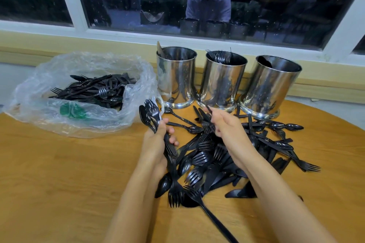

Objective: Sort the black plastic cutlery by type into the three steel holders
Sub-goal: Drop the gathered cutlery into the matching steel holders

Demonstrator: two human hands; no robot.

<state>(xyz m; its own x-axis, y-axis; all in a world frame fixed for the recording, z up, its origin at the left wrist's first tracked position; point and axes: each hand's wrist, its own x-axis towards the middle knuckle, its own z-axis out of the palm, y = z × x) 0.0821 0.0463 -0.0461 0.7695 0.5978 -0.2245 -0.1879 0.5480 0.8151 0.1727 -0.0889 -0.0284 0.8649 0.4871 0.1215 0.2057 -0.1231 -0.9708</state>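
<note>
The fingers (pixel 171 130) of the left hand (pixel 156 144) curl round a bundle of forks and spoons (pixel 151 113), just right of the clear plastic bag (pixel 88 61) holding more black cutlery. The right hand (pixel 227 126) pinches one black piece (pixel 208 109), type unclear, above the loose pile (pixel 213 162) on the bench (pixel 59 183). Behind stand the left holder (pixel 175 77) with a knife, the middle holder (pixel 221 83) with forks, and the right holder (pixel 270 87), its contents unclear.

three steel holders (pixel 176 77) at twelve o'clock. one clear plastic bag (pixel 35 89) at ten o'clock. two hands, left hand (pixel 154 144) and right hand (pixel 229 126). one worktop (pixel 59 183). black cutlery (pixel 205 145): too many, too tangled to count.
</note>
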